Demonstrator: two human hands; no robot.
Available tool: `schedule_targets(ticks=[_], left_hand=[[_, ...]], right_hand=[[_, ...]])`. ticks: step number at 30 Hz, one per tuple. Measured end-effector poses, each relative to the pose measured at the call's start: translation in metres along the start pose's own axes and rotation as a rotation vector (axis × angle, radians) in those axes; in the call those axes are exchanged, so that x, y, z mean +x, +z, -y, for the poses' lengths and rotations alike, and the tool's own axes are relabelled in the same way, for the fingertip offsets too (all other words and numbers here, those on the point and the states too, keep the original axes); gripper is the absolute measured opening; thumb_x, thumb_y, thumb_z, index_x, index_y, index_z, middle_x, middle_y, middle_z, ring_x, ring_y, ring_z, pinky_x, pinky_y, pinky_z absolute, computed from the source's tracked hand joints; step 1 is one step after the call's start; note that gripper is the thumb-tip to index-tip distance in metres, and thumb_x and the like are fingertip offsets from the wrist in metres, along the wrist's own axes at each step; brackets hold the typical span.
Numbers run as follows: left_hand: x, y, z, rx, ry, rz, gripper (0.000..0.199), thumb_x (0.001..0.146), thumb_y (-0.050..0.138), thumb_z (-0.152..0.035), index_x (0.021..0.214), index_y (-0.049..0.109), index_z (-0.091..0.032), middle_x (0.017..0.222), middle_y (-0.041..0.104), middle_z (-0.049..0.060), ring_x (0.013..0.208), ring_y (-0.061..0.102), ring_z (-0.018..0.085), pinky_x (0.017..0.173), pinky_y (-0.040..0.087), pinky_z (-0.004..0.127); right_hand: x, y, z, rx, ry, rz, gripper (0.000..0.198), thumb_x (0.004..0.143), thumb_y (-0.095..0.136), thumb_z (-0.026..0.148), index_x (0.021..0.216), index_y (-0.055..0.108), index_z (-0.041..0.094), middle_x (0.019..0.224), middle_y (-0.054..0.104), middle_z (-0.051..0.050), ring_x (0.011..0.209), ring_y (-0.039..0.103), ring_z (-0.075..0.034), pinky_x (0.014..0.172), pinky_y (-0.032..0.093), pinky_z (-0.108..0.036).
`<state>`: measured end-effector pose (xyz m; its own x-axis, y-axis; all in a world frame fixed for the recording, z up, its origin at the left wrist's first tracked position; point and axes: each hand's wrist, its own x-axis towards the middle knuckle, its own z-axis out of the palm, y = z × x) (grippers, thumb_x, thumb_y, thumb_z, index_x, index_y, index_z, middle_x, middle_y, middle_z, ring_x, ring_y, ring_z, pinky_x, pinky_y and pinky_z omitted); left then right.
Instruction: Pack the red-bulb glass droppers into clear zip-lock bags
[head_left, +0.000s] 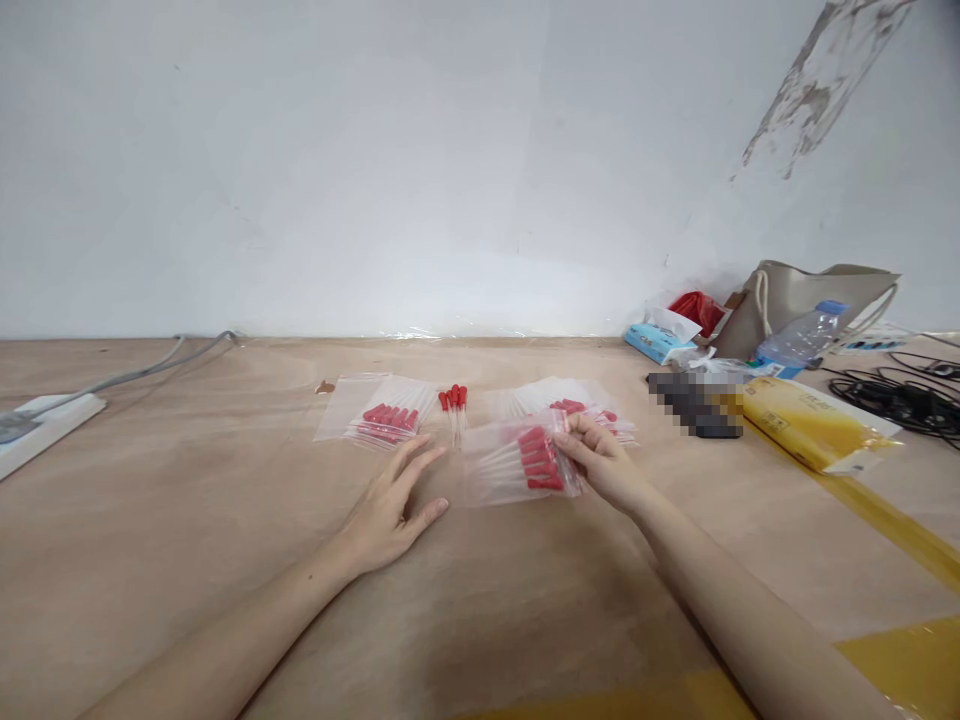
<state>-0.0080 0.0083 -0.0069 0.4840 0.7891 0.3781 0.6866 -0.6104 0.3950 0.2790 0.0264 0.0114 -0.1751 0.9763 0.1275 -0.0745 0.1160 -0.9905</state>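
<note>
My right hand [598, 458] pinches the edge of a clear zip bag [495, 470], which holds several glass droppers with red rubber bulbs [541, 462]. My left hand [391, 510] is held low over the table just left of that bag, fingers spread and holding nothing. Beyond it lies a pile of similar bags [382, 412] with red-bulbed droppers inside. A few loose droppers [453, 398] lie between the piles, bulbs pointing away from me. Behind the held bag, partly covered by it and my right hand, is another pile of bags [551, 393].
Toward the right are a blurred dark object [694, 405], a yellow pack [814, 425], a blue tissue pack [656, 343], a plastic bottle [799, 338], a beige bag [817, 285] and black cables [900, 395]. A white power strip [56, 425] sits at the left edge. The wall [375, 170] bounds the table behind.
</note>
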Motion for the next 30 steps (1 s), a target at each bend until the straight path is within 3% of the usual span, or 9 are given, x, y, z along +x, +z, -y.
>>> schedule_targets(ticks=[6, 14, 16, 18, 20, 23, 26, 30], left_hand=[[0.002, 0.001, 0.002, 0.039, -0.018, -0.064, 0.038, 0.084, 0.049, -0.033, 0.121, 0.043, -0.024, 0.131, 0.035, 0.008, 0.123, 0.033, 0.027, 0.100, 0.033, 0.043], [0.007, -0.002, 0.014, 0.157, -0.066, -0.204, 0.032, 0.085, 0.047, -0.034, 0.114, 0.048, -0.022, 0.125, 0.041, 0.008, 0.119, 0.036, 0.024, 0.101, 0.031, 0.042], [0.011, -0.012, 0.029, 0.228, -0.123, -0.278, 0.030, 0.087, 0.042, -0.033, 0.113, 0.049, -0.021, 0.123, 0.043, 0.008, 0.118, 0.038, 0.024, 0.101, 0.030, 0.041], [0.016, -0.024, 0.051, 0.297, -0.264, -0.329, 0.029, 0.088, 0.038, -0.030, 0.112, 0.051, -0.019, 0.119, 0.047, 0.008, 0.115, 0.042, 0.023, 0.100, 0.031, 0.039], [0.018, -0.036, 0.075, 0.341, -0.388, -0.319, 0.032, 0.088, 0.037, -0.027, 0.114, 0.050, -0.015, 0.123, 0.046, 0.008, 0.116, 0.042, 0.023, 0.102, 0.030, 0.036], [0.015, -0.047, 0.107, 0.343, -0.477, -0.270, 0.034, 0.085, 0.038, -0.023, 0.115, 0.050, -0.010, 0.126, 0.045, 0.011, 0.120, 0.039, 0.029, 0.101, 0.030, 0.039], [0.012, -0.048, 0.124, 0.325, -0.531, -0.186, 0.029, 0.082, 0.044, -0.028, 0.104, 0.058, -0.014, 0.120, 0.053, 0.011, 0.116, 0.044, 0.029, 0.096, 0.036, 0.040], [0.013, -0.043, 0.127, 0.321, -0.574, -0.156, 0.023, 0.081, 0.044, -0.030, 0.086, 0.064, -0.019, 0.112, 0.060, 0.006, 0.113, 0.048, 0.026, 0.094, 0.038, 0.036]], right_hand=[[0.029, 0.004, 0.003, 0.023, -0.118, -0.276, 0.036, 0.067, 0.063, 0.049, 0.070, 0.038, 0.023, 0.059, 0.051, 0.006, 0.052, 0.051, -0.011, 0.053, 0.046, -0.026], [0.052, 0.043, -0.038, 0.045, 0.014, -0.349, 0.036, 0.062, 0.065, 0.043, 0.068, 0.035, 0.024, 0.058, 0.051, 0.005, 0.058, 0.059, -0.015, 0.062, 0.053, -0.033], [0.047, 0.043, -0.047, -0.030, 0.044, -0.346, 0.034, 0.063, 0.065, 0.040, 0.070, 0.037, 0.023, 0.062, 0.054, 0.003, 0.057, 0.060, -0.015, 0.057, 0.052, -0.032], [0.040, 0.040, -0.049, -0.158, 0.047, -0.388, 0.033, 0.064, 0.064, 0.041, 0.074, 0.038, 0.023, 0.062, 0.053, 0.003, 0.051, 0.057, -0.015, 0.048, 0.049, -0.030], [0.033, 0.038, -0.043, -0.351, -0.021, -0.501, 0.034, 0.065, 0.062, 0.043, 0.078, 0.039, 0.022, 0.060, 0.050, 0.004, 0.048, 0.053, -0.014, 0.046, 0.044, -0.028], [0.025, 0.040, -0.026, -0.697, -0.202, -0.665, 0.030, 0.070, 0.056, 0.042, 0.086, 0.043, 0.021, 0.065, 0.051, 0.002, 0.057, 0.051, -0.015, 0.054, 0.041, -0.028], [0.028, 0.053, -0.009, -0.945, -0.313, -0.526, 0.015, 0.077, 0.048, 0.033, 0.085, 0.049, 0.020, 0.080, 0.056, -0.005, 0.071, 0.054, -0.018, 0.063, 0.039, -0.029], [0.055, 0.076, -0.004, -1.046, -0.215, -0.179, 0.009, 0.076, 0.044, 0.018, 0.077, 0.053, 0.018, 0.081, 0.060, -0.007, 0.078, 0.056, -0.019, 0.069, 0.039, -0.028]])
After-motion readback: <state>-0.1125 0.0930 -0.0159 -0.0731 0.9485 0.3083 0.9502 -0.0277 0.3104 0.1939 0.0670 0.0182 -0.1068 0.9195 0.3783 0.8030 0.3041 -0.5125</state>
